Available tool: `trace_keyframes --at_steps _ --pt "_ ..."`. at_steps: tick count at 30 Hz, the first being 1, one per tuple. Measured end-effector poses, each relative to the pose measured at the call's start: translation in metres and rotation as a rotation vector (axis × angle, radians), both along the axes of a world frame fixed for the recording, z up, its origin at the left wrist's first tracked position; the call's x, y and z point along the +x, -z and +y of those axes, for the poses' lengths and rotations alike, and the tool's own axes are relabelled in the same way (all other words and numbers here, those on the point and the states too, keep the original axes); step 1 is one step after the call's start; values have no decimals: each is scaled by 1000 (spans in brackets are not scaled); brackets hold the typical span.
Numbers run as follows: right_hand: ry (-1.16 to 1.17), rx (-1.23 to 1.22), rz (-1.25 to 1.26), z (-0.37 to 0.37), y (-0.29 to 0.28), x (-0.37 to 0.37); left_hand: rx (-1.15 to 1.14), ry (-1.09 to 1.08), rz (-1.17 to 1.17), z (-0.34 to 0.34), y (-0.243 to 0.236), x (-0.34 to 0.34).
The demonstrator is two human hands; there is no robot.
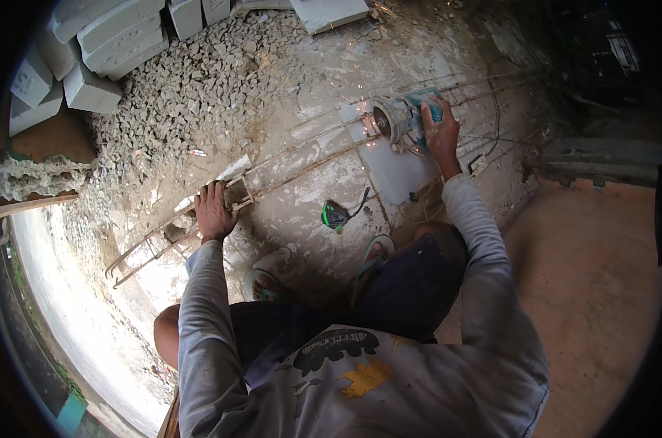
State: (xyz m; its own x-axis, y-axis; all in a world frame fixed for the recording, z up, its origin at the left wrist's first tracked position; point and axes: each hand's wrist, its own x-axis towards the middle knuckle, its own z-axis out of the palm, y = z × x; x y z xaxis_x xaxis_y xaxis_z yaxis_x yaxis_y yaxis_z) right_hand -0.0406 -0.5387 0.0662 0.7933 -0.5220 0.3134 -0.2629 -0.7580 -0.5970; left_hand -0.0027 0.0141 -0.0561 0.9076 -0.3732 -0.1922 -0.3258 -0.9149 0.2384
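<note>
My right hand (440,135) is wrapped round the body of a teal and grey angle grinder (400,120). Its disc meets the long thin steel bars, and orange sparks fly up and down from that spot. The bars form a rebar frame (302,169) lying slantwise across the floor, with hooked ends at the left. My left hand (215,210) grips the frame near a small block, its fingers curled over the rods. Beneath the grinder lies a pale flat sheet (400,171). A green and black tape measure (334,214) rests on the floor between my hands, nearer to my feet.
Grey gravel (192,102) is heaped at the far left, beside stacked pale blocks (123,36). Another slab (329,13) lies at the far edge. A cable (496,109) curves over the floor at the right. My sandalled feet (269,283) are close to the frame.
</note>
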Motion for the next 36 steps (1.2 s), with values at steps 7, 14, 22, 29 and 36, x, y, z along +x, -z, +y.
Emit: trace_keyframes --at_steps 7,14,22,29,36 --pt "-31 -46 -52 13 -12 2 -8 7 -72 4 2 -3" --pt "-35 -79 -48 8 -9 0 -20 4 -64 1 1 -2" --pt "13 -21 224 23 -11 2 4 -21 -7 9 8 -2" --pt "-30 37 15 5 -6 -3 33 11 -29 9 4 -2" --pt "104 394 -48 2 -36 -19 -31 68 -2 10 -8 10"
